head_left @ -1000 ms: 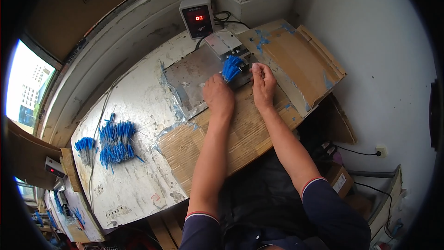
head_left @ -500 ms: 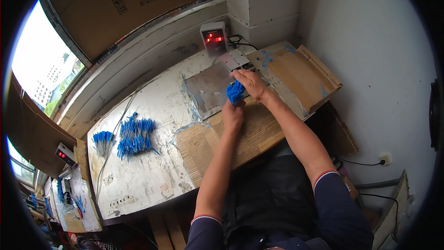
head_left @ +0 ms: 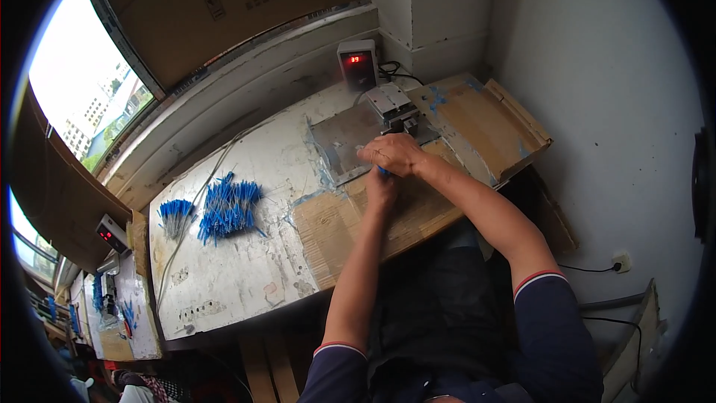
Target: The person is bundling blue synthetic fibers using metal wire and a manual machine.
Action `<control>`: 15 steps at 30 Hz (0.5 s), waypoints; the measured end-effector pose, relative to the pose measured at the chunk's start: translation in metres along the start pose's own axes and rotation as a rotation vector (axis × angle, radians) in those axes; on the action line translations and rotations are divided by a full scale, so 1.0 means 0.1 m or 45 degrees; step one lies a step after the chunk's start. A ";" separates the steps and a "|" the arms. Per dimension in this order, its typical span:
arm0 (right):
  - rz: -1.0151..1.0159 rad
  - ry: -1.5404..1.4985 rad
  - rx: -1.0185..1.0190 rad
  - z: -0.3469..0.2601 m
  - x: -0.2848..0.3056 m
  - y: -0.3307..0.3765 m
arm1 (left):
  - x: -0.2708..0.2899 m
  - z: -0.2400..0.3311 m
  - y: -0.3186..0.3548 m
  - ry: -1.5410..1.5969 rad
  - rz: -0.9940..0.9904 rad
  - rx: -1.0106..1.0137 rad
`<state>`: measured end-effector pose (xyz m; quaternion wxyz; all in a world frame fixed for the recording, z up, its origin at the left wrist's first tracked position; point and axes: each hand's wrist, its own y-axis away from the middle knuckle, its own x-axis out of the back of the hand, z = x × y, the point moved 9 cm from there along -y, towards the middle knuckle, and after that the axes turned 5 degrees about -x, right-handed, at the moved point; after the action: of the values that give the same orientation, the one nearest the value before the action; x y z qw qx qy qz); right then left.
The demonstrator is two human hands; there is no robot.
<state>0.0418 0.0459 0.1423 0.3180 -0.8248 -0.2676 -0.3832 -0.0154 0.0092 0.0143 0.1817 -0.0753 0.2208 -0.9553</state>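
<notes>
Hands (head_left: 393, 154) now cover most of the blue bundle (head_left: 384, 170) exposed earlier.

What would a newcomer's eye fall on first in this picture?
Probably the vivid blue-and-grey bundles on the left of the white tabletop. Next, the red-lit display box at the table's far edge. Then, near the middle, the right grip close beyond the left grip, which holds something blue, mostly hidden.

Wire bundles (head_left: 230, 209) lie on the worktop (head_left: 246, 276), centre left. The display box (head_left: 357, 71) stands upper centre, behind a machine (head_left: 389, 100).
</notes>
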 end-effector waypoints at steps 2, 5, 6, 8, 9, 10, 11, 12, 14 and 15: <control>-0.318 -0.020 -0.181 0.16 -0.21 0.02 | -0.02 -0.04 0.01 -0.042 -0.029 0.051; -0.457 -0.072 -0.190 0.14 -0.13 -0.07 | -0.02 -0.04 0.00 -0.074 -0.019 0.107; -0.310 -0.090 -0.172 0.11 0.05 -0.14 | 0.00 -0.02 0.02 -0.060 0.023 0.118; -0.172 -0.113 -0.155 0.03 0.20 -0.18 | 0.04 -0.04 0.00 -0.033 -0.002 0.165; 0.008 -0.123 -0.059 -0.08 0.31 -0.18 | 0.03 -0.09 0.00 -0.004 -0.033 0.202; 0.188 -0.134 0.037 -0.21 0.40 -0.16 | 0.04 -0.11 0.01 -0.007 -0.029 0.205; 0.185 -0.139 0.040 -0.28 0.32 -0.15 | 0.08 -0.02 0.01 0.031 0.044 0.043; -0.190 0.084 -0.105 -0.22 -0.06 -0.14 | 0.10 0.10 0.01 0.076 0.107 -0.121; -0.564 0.303 -0.254 -0.05 -0.36 -0.05 | 0.08 0.12 -0.01 0.082 0.114 -0.119; -0.534 0.197 -0.216 -0.07 -0.34 -0.08 | 0.10 0.13 -0.01 0.085 0.129 -0.116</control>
<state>0.0142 0.0397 0.1213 0.1805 -0.7433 -0.3747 -0.5240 -0.0215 0.0010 0.0274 0.2189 -0.0404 0.2736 -0.9357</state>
